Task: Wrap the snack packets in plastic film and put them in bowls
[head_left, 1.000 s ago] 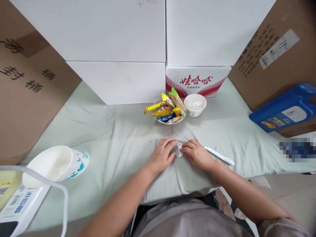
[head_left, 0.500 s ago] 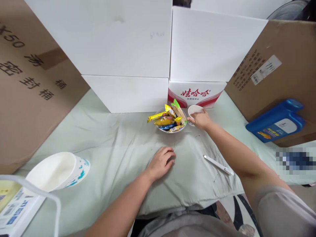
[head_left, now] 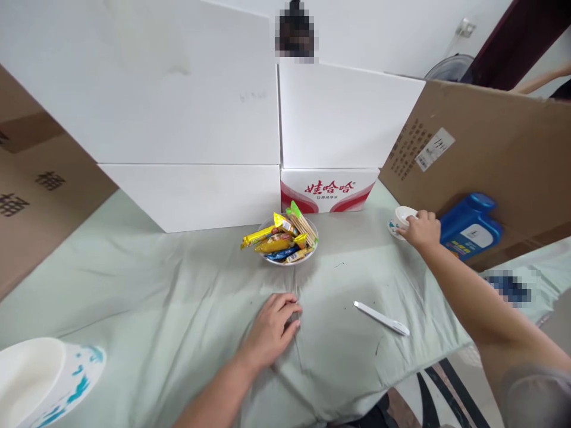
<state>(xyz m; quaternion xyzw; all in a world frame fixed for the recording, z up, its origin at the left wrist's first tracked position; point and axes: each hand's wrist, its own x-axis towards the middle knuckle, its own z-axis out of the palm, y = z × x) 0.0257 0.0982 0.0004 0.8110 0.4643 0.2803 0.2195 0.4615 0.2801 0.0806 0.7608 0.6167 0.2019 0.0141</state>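
Right hand (head_left: 422, 229) is gripping the cup (head_left: 402, 219) at its rim far right beside the blue jug (head_left: 468, 232), apparently mid-placement, while left hand (head_left: 272, 330) is resting loosely curled, empty, on the cloth (head_left: 178, 297).

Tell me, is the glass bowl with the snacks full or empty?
Full. The glass bowl holds a heap of wrapped snacks that rises above its rim.

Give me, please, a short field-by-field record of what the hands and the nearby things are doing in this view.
left hand: left hand flat on the green cloth, holding nothing
right hand: right hand gripping the small white cup beside the blue bottle
centre: glass bowl of snacks
near right: white pen lying on the cloth
near left: large paper bowl
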